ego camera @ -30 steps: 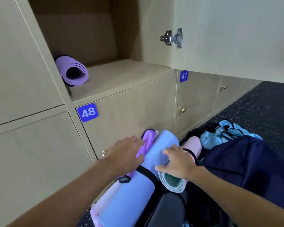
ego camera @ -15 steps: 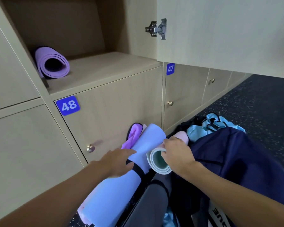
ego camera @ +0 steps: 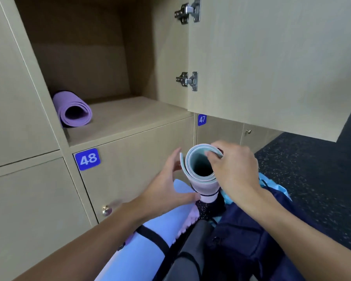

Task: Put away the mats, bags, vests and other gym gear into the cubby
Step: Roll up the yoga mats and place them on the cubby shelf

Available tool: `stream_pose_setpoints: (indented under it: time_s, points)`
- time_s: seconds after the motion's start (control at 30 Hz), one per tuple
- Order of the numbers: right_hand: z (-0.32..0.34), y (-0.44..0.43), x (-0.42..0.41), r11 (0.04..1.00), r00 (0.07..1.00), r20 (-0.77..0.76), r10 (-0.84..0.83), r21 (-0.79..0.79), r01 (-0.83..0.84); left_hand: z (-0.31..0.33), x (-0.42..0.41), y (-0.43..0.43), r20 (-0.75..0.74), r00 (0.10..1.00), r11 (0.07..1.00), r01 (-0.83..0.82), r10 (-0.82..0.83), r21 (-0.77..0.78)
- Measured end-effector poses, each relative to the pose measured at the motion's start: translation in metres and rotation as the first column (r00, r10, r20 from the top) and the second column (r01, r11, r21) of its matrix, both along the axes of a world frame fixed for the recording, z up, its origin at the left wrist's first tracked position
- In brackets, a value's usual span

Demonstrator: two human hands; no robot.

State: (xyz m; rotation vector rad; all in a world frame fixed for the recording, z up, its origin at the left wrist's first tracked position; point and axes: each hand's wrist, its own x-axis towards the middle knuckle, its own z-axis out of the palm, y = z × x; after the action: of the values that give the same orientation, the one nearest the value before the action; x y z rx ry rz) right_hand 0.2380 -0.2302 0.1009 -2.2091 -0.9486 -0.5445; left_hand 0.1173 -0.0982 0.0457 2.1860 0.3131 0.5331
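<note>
A rolled pink mat with a pale green inside stands on end in front of locker door 48. My right hand grips its top rim, fingers hooked into the roll. My left hand presses against its left side, thumb on the lower part. The open cubby above door 48 holds a rolled purple mat at its left wall. A light blue rolled mat with a black strap lies below my left arm.
The cubby's door stands open to the right, above my right hand. A navy bag, a light blue bag and a grey rolled mat lie on the dark speckled floor. Closed lockers 48 and 47 sit below.
My right hand has lifted the pink mat upright out of the pile. My left hand left the blue mat and came against the pink one. The view tilted up toward the cubby.
</note>
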Motion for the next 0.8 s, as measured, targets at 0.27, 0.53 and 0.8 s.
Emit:
stream_pose_setpoints:
  time_s: [0.27,0.53,0.8]
  points:
    - [0.072,-0.016,-0.026,0.873,0.937,-0.034,0.347,0.375,-0.310,0.065,-0.005,-0.001,0.305,0.952,0.982,-0.086,0.031,0.170]
    - [0.116,-0.031,-0.051,0.785,0.806,0.009,0.592,0.220,-0.579,0.132,-0.029,-0.012,0.475,0.879,0.970,-0.086,-0.033,0.226]
    - [0.159,-0.041,-0.052,0.587,0.789,0.292,0.540,0.542,-0.602,0.212,-0.035,-0.026,0.412,0.903,0.925,-0.050,-0.119,0.378]
